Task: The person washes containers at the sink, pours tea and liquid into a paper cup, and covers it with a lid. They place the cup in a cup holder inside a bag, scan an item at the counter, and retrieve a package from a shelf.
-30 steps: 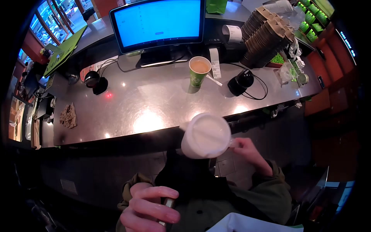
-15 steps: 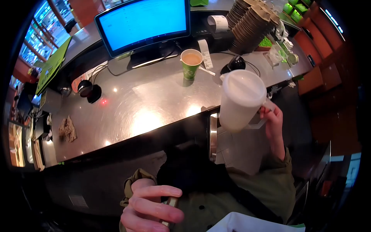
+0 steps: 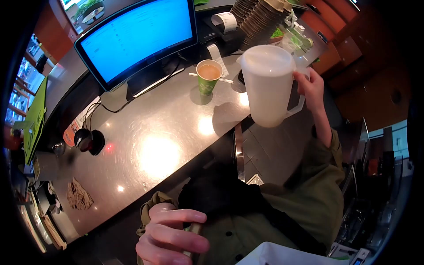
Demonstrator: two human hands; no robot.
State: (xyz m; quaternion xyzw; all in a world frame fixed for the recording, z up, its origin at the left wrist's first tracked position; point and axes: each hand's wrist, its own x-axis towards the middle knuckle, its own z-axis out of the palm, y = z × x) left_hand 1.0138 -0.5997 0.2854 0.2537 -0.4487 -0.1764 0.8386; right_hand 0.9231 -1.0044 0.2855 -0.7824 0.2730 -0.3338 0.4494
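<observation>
My right hand (image 3: 311, 88) is closed round the handle of a translucent white plastic pitcher (image 3: 267, 88), lifted at the counter's near edge. The pitcher has a lid on and stands nearly upright. Close to it, a green paper cup (image 3: 207, 79) of milky tan drink stands on the counter, with a thin white stick behind it. My left hand (image 3: 174, 234) is low in front of my body, its fingers curled round a small, flat, pale-edged object (image 3: 194, 227). The fingers hide most of that object.
A monitor (image 3: 139, 39) stands on the metal counter (image 3: 110, 176), with a black scanner (image 3: 88, 140) to its left. Crumpled brown paper (image 3: 79, 194) lies at the near left. Behind the pitcher are a receipt printer (image 3: 216, 28) and stacked cardboard cup carriers (image 3: 258, 20).
My view has turned, so the counter appears tilted. The pitcher is higher in view and seen more from the side. My left hand has stayed nearly still.
</observation>
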